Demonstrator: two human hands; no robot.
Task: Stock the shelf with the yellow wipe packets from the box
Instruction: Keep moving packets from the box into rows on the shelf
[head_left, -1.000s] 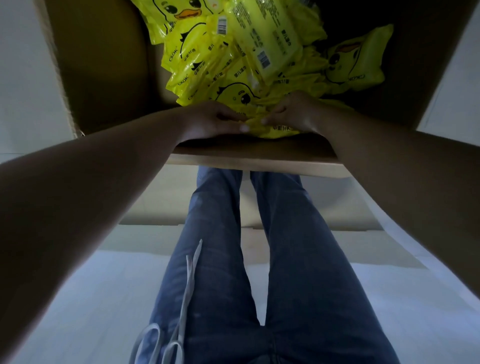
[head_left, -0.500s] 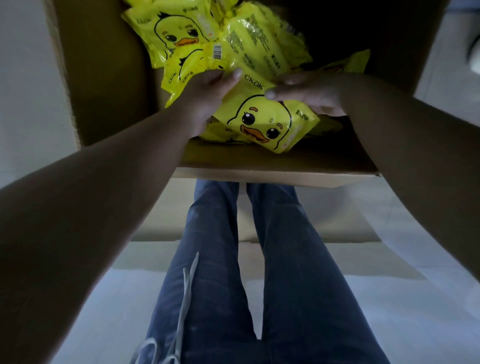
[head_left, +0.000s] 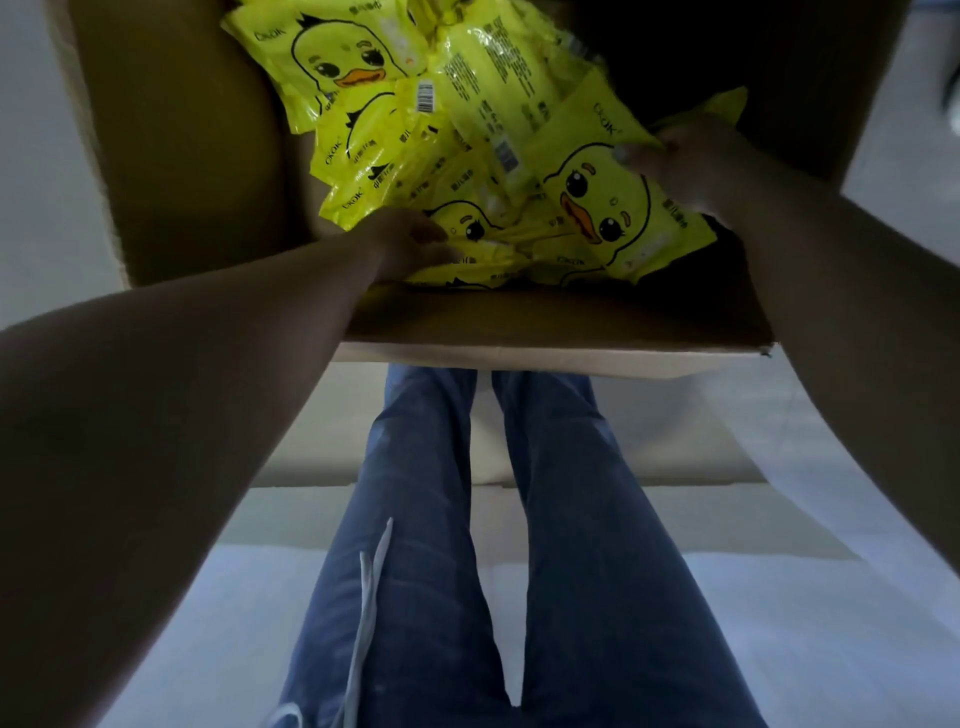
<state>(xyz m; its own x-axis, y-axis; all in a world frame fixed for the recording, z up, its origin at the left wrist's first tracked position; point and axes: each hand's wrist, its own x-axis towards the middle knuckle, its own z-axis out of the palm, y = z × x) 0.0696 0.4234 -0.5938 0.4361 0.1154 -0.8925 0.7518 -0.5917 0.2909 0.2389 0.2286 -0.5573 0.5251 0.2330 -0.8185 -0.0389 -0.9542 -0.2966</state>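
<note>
our right hand (head_left: 696, 166) pinches the top edge of a duck-faced wipe packet (head_left: 618, 208), thumb on its printed face. our left hand (head_left: 410, 244) lies loosely curled on the near packets, gripping nothing that we can see. the pile of yellow packets (head_left: 415, 130) fills the cardboard box (head_left: 545, 332), which stands on the floor before our jeans (head_left: 431, 519). we judge it best to gather several packets against the held one, then lift clear of the box wall. half a second ago both hands met over this packet; now they are apart.
</note>
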